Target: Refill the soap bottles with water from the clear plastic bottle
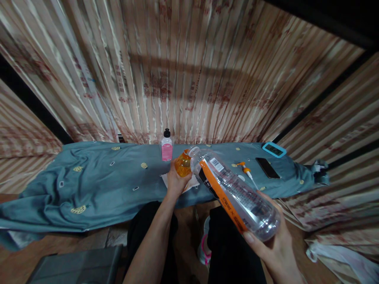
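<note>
My right hand [271,244] grips a large clear plastic bottle [237,193] with an orange label stripe, tilted so its open neck points at a small orange bottle [182,165]. My left hand [175,182] holds that small orange bottle upright above a white cloth [192,183] on the blue-grey sheet [97,181]. The big bottle's mouth touches or nearly touches the small bottle's top. An orange pump dispenser head [246,171] lies loose on the sheet to the right.
A small bottle with a pink label and black cap [166,146] stands at the back. A black phone [267,167] and a blue-framed device [274,149] lie at the right. Striped curtains surround the surface. A dark box [77,264] sits at the lower left.
</note>
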